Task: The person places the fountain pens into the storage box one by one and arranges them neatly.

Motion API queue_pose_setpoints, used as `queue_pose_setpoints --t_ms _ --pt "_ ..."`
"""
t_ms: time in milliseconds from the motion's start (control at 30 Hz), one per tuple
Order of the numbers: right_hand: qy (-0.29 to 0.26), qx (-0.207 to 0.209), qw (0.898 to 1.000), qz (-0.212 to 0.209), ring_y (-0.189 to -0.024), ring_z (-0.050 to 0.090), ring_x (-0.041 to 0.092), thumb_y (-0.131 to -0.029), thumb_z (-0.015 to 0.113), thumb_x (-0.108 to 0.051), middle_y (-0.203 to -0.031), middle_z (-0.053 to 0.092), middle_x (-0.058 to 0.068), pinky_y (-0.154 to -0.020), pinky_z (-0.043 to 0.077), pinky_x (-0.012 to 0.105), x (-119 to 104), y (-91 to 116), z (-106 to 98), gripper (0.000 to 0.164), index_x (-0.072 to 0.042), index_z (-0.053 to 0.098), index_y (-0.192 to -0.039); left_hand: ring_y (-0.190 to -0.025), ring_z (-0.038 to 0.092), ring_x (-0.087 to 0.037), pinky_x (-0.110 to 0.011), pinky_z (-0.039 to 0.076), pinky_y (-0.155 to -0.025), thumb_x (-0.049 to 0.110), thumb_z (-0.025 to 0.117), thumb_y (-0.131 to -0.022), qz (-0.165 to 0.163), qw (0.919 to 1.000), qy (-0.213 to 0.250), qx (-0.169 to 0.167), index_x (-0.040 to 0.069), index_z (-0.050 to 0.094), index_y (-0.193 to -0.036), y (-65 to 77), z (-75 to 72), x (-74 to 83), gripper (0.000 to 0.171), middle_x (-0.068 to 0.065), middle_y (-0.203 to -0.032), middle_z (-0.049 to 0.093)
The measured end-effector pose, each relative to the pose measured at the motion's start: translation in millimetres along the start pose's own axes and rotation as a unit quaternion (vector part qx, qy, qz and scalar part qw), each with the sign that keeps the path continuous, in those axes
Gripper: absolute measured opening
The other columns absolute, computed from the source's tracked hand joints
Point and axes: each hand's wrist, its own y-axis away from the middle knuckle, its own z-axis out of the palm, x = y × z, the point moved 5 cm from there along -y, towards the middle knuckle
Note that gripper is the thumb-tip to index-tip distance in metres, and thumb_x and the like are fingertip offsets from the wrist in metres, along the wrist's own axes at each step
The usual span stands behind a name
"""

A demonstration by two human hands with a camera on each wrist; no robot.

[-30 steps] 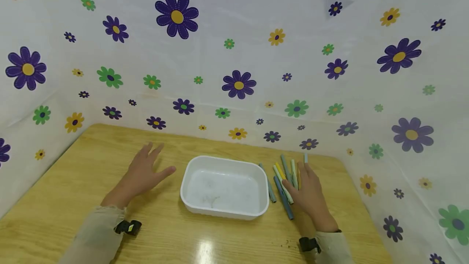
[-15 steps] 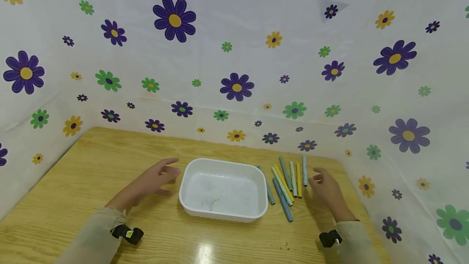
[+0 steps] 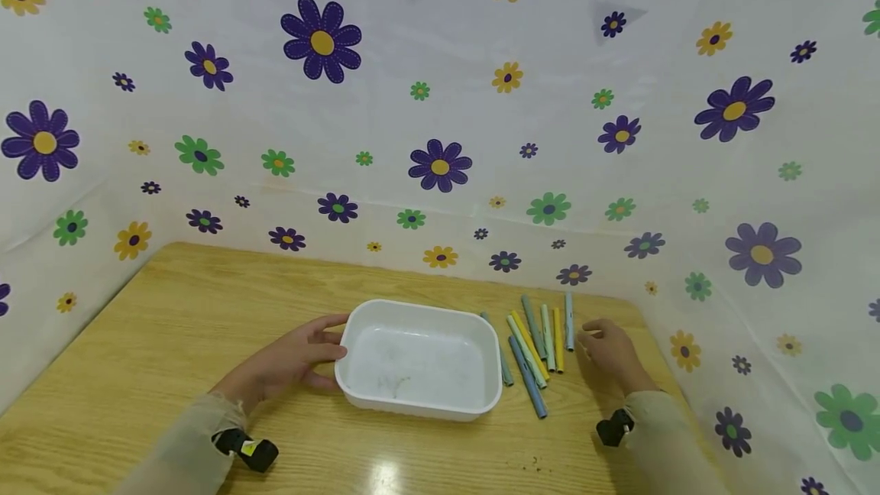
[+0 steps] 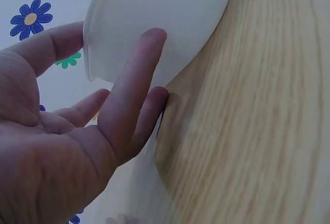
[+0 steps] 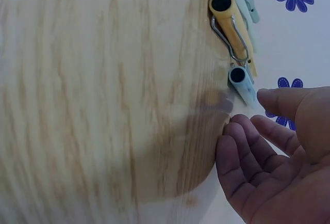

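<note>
Presently, the white basin (image 3: 419, 408) is resting upright on the wooden counter (image 3: 206, 289), lying directly at three o'clock of the left hand (image 3: 292, 361). This hand is touching the basin's nine o'clock side; its digits are extending loosely at the rim and outer wall, with the grip released. Eight slim tubes are lying at three o'clock of the basin, between it and the right hand (image 3: 610, 350). The right hand is hovering or resting near the counter edge (contact cannot be told), its fingers curving slackly and gripping nothing. The pale blue tube (image 3: 569, 323) is lying just beside it, at ten o'clock.

The basin is presenting a rounded rectangular outline, a smooth wall and a lipped rim; faint marks are showing on its floor. The tubes are displaying blue-grey, grey-green, pale green, yellow and pale blue finishes. A yellow tube (image 5: 236, 33) is exposing a dark round end and a bent wire loop (image 5: 227, 38).

A yellow label (image 3: 249, 448) is showing on the left wrist's black unit (image 3: 263, 457), any print being too small to read.
</note>
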Motion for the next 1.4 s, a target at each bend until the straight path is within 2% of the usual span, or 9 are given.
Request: queue_pose_setpoints --t_ms 300,500,767,867,967,1067,1167,1300,1400 --pt "0.018 0.023 0.999 0.017 -0.102 0.066 0.043 -0.107 0.054 -0.025 -0.126 0.06 0.035 -0.081 0.059 0.054 0.2 -9.9 9.7 0.046 0.011 0.053 -0.135 -0.11 0.068 -0.035 -0.051 0.062 -0.09 0.012 0.062 -0.103 0.001 1.0 0.002 0.006 0.006 0.024 -0.164 -4.3 -0.4 -4.9 0.072 -0.034 -0.151 0.04" --pt "0.028 0.024 0.999 0.015 -0.09 0.067 0.032 -0.105 0.058 -0.021 -0.111 0.069 0.025 -0.073 0.059 0.044 -0.1 -16.1 11.7 0.036 0.01 0.064 -0.123 -0.111 0.068 -0.033 -0.051 0.062 -0.091 0.012 0.062 -0.103 0.008 0.9999 0.011 0.003 0.005 0.021 -0.164 -8.0 -1.7 -5.3 0.074 -0.034 -0.151 0.038" --pt "0.026 -0.012 0.999 0.041 -0.082 0.064 0.024 -0.102 0.059 -0.02 -0.1 0.07 0.017 -0.071 0.057 0.038 -4.2 -9.0 11.3 0.033 0.009 0.068 -0.114 -0.114 0.066 -0.033 -0.052 0.061 -0.092 0.011 0.063 -0.102 0.006 0.9999 0.007 0.009 0.006 0.022 -0.164 -12.4 -0.7 -5.6 0.075 -0.033 -0.151 0.037" --pt "0.025 -0.031 0.998 0.047 -0.074 0.061 0.021 -0.1 0.059 -0.019 -0.085 0.067 0.011 -0.064 0.054 0.034 -6.4 -4.0 11.5 0.03 0.009 0.069 -0.107 -0.116 0.066 -0.034 -0.052 0.061 -0.092 0.011 0.062 -0.102 0.005 0.9999 0.003 0.009 0.006 0.021 -0.164 -14.0 0.0 -5.3 0.074 -0.034 -0.152 0.037" --pt "0.016 -0.046 0.996 0.069 -0.065 0.054 0.018 -0.101 0.057 -0.021 -0.07 0.058 0.004 -0.059 0.048 0.031 -7.0 -0.9 12.5 0.029 0.006 0.067 -0.098 -0.114 0.067 -0.033 -0.052 0.061 -0.092 0.011 0.062 -0.102 0.002 0.9999 0.003 0.014 0.006 0.022 -0.164 -14.3 0.3 -4.9 0.074 -0.034 -0.152 0.037" --pt "0.003 -0.048 0.995 0.089 -0.066 0.056 0.019 -0.102 0.055 -0.024 -0.073 0.057 0.007 -0.059 0.05 0.031 -8.1 1.0 12.1 0.032 0.007 0.062 -0.105 -0.111 0.068 -0.033 -0.051 0.061 -0.091 0.012 0.064 -0.101 -0.002 0.9998 0.006 0.018 0.006 0.022 -0.164 -14.2 1.2 -4.5 0.076 -0.034 -0.15 0.039" --pt "-0.012 -0.045 0.994 0.098 -0.073 0.061 0.02 -0.103 0.056 -0.023 -0.084 0.059 0.011 -0.062 0.056 0.033 -9.1 1.0 11.5 0.035 0.01 0.055 -0.115 -0.108 0.069 -0.032 -0.051 0.062 -0.091 0.012 0.065 -0.1 -0.006 0.9997 0.011 0.022 0.006 0.022 -0.164 -13.5 2.9 -3.9 0.078 -0.033 -0.149 0.04" --pt "-0.027 -0.062 0.992 0.108 -0.062 0.055 0.018 -0.103 0.058 -0.02 -0.071 0.051 0.006 -0.059 0.057 0.031 -10.8 -4.1 14.4 0.027 0.0 0.05 -0.086 -0.108 0.069 -0.032 -0.051 0.062 -0.09 0.011 0.063 -0.101 -0.006 0.9995 0.015 0.026 0.006 0.021 -0.164 -12.2 3.9 -2.5 0.076 -0.034 -0.149 0.04" --pt "-0.024 -0.071 0.992 0.104 -0.061 0.053 0.017 -0.102 0.059 -0.016 -0.069 0.051 0.004 -0.057 0.058 0.031 -14.1 -8.1 15.5 0.028 -0.001 0.051 -0.08 -0.107 0.069 -0.032 -0.05 0.062 -0.089 0.01 0.062 -0.102 -0.007 0.9993 0.016 0.033 0.007 0.021 -0.164 -11.0 3.1 -1.3 0.076 -0.033 -0.149 0.04"
